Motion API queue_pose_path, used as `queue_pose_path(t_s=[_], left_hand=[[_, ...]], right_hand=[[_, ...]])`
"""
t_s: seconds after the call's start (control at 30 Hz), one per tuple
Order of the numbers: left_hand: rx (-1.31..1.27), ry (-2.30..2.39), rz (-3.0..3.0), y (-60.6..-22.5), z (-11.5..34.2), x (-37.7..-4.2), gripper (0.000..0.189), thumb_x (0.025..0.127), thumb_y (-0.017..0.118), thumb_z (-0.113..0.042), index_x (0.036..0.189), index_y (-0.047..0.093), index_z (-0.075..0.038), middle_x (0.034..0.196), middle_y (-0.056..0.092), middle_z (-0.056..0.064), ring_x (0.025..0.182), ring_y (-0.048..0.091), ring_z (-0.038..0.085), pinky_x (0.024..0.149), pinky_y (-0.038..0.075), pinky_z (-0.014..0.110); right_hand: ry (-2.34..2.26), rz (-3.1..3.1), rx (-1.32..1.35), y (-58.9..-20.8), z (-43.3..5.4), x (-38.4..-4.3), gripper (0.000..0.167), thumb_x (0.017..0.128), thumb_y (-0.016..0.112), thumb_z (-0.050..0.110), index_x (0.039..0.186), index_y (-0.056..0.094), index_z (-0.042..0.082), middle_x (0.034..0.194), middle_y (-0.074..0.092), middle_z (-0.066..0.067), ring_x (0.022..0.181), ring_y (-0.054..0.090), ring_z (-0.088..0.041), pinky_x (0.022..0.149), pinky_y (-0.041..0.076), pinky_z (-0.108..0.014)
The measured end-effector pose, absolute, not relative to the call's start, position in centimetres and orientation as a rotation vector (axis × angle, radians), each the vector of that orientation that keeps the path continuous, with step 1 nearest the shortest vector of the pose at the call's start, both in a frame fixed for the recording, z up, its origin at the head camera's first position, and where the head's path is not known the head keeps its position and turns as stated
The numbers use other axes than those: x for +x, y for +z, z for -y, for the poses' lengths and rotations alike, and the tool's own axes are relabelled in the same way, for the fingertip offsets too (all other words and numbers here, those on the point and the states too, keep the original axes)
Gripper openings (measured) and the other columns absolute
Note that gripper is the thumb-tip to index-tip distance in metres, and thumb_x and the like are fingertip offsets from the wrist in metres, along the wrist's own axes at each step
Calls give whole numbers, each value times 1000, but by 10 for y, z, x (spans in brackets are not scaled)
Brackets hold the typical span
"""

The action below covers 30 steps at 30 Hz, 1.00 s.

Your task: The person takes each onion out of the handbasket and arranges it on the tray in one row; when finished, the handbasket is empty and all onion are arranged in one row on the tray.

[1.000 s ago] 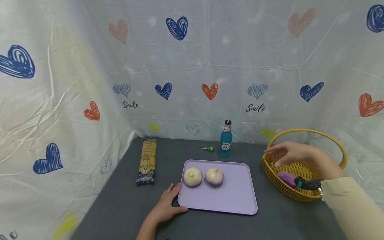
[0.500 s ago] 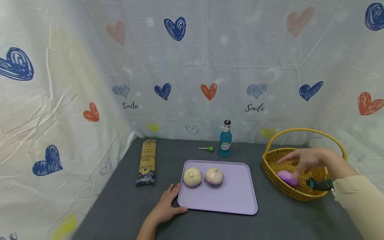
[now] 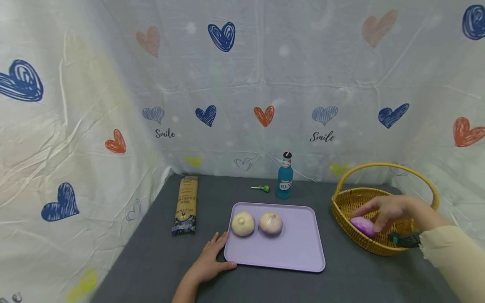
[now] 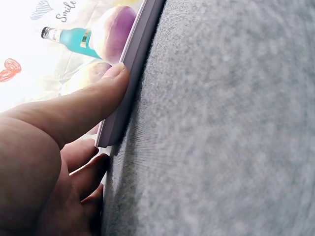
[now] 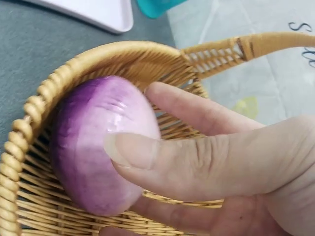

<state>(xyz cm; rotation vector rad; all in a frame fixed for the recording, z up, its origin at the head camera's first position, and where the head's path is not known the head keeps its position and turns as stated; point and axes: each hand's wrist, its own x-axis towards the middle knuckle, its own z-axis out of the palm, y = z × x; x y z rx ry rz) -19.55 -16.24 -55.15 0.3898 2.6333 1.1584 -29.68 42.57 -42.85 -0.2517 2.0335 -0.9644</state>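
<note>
A purple onion (image 5: 98,162) lies inside the yellow wicker basket (image 3: 346,227), against its near left wall. My right hand (image 3: 392,210) reaches in and grips it, thumb on one face and fingers round the far side; part of the fingers is hidden behind the onion in the right wrist view. On a lilac tray (image 3: 288,252) sit two pale onions, the left onion (image 3: 243,223) and the right onion (image 3: 270,223). Spread at the tray's near left corner, my left hand (image 3: 208,260) touches its rim, with the thumb (image 4: 106,91) along the front edge.
A blue bottle (image 3: 285,179) stands upright behind the tray. Beside it lies a green lollipop (image 3: 265,188) with a white stick. A long yellow packet (image 3: 186,202) lies at the left of the dark table (image 3: 151,269). The basket's tall handle (image 3: 382,165) arches over it.
My right hand has moved down into the basket and closed its fingers on the purple onion, which has tilted slightly. My left hand and the tray have stayed put.
</note>
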Motion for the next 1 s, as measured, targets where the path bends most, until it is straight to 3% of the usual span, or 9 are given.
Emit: queue_pose_path(t_s=[0.13,0.33,0.73,1.0], left_hand=[[390,1155,-2633,-551,163,-195,101,81,81,-48,160,30,-11,164,30,15,155,10,42,121,4,67],[396,1159,-2629,-550,163,-195,102,81,81,-47,160,29,-11,165,30,15,155,10,43,121,4,68],[390,1164,-2625,-548,163,-194,102,81,82,-47,160,29,-10,164,30,15,155,10,43,121,4,68],[373,1177,-2618,-549,162,-193,101,81,82,-46,160,30,-11,165,29,16,155,10,43,120,4,69]], right_hand=[[-973,-2049,-225,-435,-422,-295,72,78,79,1,146,55,10,136,52,-17,102,57,-27,85,61,-47],[-996,-2046,-238,-438,-419,-294,70,79,79,0,145,55,8,126,57,-15,99,58,-27,84,61,-46],[-1073,-2025,-347,-420,-430,-292,64,89,72,3,148,48,2,136,52,-18,106,59,-29,88,60,-48],[-1108,-2035,-455,-402,-430,-289,59,93,68,3,149,48,2,132,55,-17,106,61,-30,87,61,-45]])
